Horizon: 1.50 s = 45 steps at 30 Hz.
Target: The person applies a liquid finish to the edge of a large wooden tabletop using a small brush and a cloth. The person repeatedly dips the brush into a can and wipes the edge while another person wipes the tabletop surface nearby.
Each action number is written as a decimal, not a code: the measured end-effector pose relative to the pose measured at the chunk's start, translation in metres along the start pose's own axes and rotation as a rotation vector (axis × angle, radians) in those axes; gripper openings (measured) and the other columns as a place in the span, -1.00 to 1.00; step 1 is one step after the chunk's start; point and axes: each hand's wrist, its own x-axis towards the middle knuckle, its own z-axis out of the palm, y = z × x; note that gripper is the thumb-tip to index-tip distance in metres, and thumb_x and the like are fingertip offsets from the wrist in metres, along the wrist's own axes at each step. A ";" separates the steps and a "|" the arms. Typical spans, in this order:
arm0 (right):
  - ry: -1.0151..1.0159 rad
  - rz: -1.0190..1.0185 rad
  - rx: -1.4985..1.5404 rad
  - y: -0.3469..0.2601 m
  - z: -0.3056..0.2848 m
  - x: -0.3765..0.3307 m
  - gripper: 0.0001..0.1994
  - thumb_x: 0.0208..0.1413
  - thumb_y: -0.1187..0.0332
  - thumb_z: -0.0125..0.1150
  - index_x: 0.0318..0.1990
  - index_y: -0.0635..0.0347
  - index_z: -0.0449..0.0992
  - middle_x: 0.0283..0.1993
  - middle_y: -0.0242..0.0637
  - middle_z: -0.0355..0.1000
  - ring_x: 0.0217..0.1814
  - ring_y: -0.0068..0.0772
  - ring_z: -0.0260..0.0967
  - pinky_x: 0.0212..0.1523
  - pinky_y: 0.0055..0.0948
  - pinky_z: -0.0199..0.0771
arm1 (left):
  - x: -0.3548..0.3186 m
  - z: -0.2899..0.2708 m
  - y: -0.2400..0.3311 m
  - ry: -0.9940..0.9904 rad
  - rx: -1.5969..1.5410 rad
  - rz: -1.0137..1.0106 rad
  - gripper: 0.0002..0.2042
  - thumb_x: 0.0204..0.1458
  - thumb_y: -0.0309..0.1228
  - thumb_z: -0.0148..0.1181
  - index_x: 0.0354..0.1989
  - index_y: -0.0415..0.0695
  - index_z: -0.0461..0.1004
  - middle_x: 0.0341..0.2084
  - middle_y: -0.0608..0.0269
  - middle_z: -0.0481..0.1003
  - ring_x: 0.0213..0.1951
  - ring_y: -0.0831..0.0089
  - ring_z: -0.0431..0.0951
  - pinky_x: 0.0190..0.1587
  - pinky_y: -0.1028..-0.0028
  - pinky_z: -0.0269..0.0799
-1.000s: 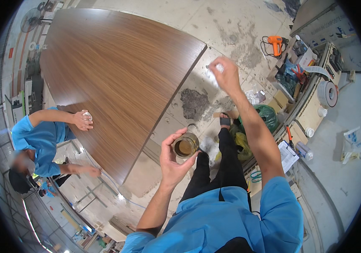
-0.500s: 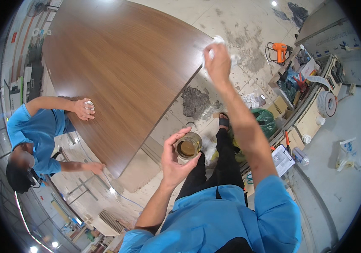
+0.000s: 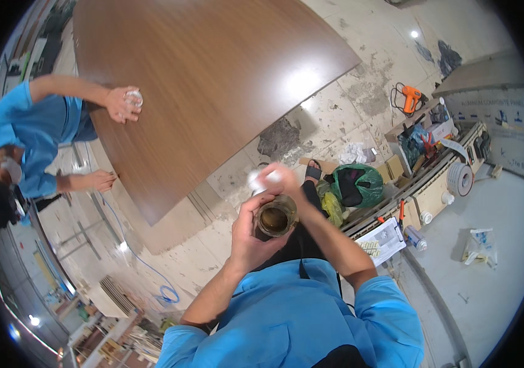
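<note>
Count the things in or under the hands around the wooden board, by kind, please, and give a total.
Open tin, in my left hand: 1
White cloth wad, in my right hand: 1
Pale pad, under the co-worker's hand on the wooden board: 1
Total: 3
</note>
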 end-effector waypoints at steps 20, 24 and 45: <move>0.264 -0.563 -0.668 0.010 0.131 0.033 -0.88 0.18 0.43 0.41 -0.22 0.30 0.66 -0.21 -0.16 0.65 -0.14 -0.27 0.59 -0.05 -0.29 0.53 | -0.154 -0.179 -0.070 0.279 0.001 0.002 -0.30 0.00 -0.73 0.43 0.31 -0.26 0.20 0.36 -0.06 0.36 0.35 0.28 0.43 0.43 0.30 0.35; 0.196 -0.442 -0.512 -0.022 0.168 -0.032 -0.89 0.21 0.46 0.39 -0.21 0.33 0.68 -0.23 -0.22 0.62 -0.16 -0.42 0.54 -0.07 -0.42 0.49 | -0.155 -0.194 -0.062 0.398 0.014 0.003 -0.34 0.02 -0.68 0.43 0.31 -0.26 0.26 0.32 0.03 0.41 0.34 0.33 0.44 0.40 0.35 0.36; -0.518 -0.788 -1.553 -0.169 0.247 -0.103 -0.82 0.01 0.51 0.34 -0.19 0.26 0.62 -0.13 -0.13 0.47 -0.05 -0.06 0.56 -0.21 -0.13 0.65 | -0.151 -0.187 -0.052 0.518 0.236 0.100 -0.29 -0.17 -0.60 0.49 0.25 -0.11 0.37 0.13 -0.02 0.52 0.20 -0.07 0.51 0.24 0.11 0.46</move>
